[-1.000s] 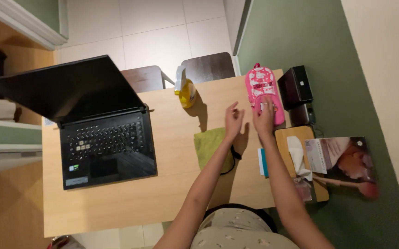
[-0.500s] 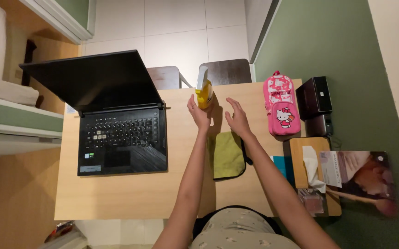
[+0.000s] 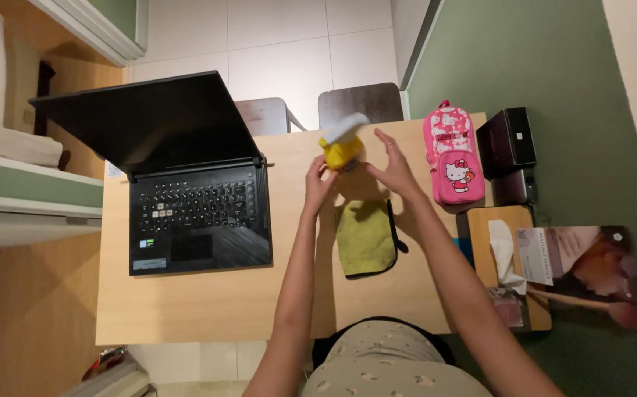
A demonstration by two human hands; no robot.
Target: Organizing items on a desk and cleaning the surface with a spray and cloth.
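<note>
Wooden table (image 3: pixel 186 301): laptop (image 3: pixel 186 198), green cloth (image 3: pixel 365 237)

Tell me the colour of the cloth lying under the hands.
The cloth is yellow-green with dark edging; head view.

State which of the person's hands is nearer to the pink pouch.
Right. The right hand hovers open just left of the pink pouch; the left hand is farther left, gripping the yellow spray bottle.

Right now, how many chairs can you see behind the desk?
2. One chair back shows just right of the laptop lid; the other, darker chair back is behind the yellow spray bottle held in the left hand. More could be hidden behind the lid.
</note>
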